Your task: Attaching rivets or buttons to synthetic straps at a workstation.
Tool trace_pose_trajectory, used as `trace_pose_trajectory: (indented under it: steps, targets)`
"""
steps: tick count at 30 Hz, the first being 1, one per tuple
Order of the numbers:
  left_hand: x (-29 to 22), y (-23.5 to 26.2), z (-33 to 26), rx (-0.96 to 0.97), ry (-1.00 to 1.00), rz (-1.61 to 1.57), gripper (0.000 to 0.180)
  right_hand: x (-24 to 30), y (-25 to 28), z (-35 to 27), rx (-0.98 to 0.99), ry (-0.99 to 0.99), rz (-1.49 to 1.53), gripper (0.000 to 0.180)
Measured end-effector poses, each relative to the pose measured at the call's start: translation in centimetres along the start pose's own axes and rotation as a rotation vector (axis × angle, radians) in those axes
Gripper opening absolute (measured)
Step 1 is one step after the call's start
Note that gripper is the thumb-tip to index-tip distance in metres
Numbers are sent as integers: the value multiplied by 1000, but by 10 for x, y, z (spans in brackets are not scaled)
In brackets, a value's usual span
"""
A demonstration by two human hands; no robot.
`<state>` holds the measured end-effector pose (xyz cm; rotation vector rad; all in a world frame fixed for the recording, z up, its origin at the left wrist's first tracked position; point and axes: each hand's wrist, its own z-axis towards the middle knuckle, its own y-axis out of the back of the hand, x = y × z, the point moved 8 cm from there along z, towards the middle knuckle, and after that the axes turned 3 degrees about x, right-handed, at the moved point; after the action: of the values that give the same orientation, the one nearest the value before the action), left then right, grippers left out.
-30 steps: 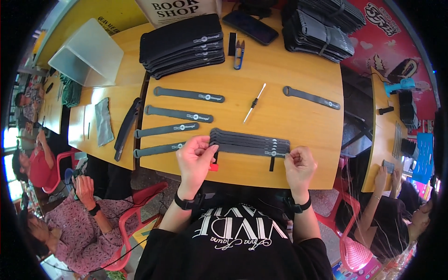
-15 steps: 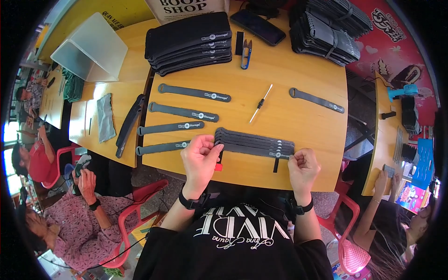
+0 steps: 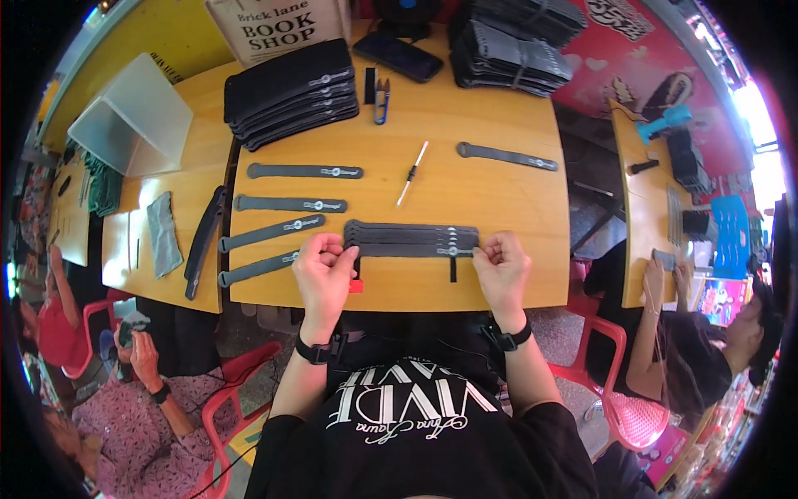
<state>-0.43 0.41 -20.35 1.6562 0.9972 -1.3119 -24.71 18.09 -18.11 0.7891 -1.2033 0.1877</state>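
Grips pinched: L hand [image 3: 324, 274] & R hand [image 3: 504, 266] on opp. ends of gray strap stack [image 3: 407, 238]; I see it btwn them, long axis L–R, near side of bench [image 3: 519, 204], neither closer.

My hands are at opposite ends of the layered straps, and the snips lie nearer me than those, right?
No, the head view shows the snips farther from you than the layered straps. Your left hand and right hand are at opposite ends.

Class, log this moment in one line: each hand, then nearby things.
left hand: at left end of gray strap stack | right hand: at its right end | nearby: red piece, black strip
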Motion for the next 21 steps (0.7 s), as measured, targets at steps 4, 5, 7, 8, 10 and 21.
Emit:
trace_pose_trajectory:
  steps: [4, 5, 7, 8, 10, 21]
  targets:
    - [-34, -3, -17, 51, -325, 234, 20, 39, -10, -23, 64, 403, -343, 26]
    - [-54, -12, -32, 74, -574, 441, 21, 54, -22, -35, 120, 551, -438, 35]
    - [-53, -18, -38, 151, -498, 465, 28, 73, -40, -51, 221, 575, -551, 47]
    - [-66, -25, -43, 158, -681, 624, 31, 77, -51, -57, 335, 612, -653, 59]
    - [-61, -32, -45, 221, -724, 719, 32, 67, -48, -63, 347, 574, -727, 67]
    - [-43, -12, -28, 183, -617, 431, 22, 20, 36, -11, 323, 234, -771, 48]
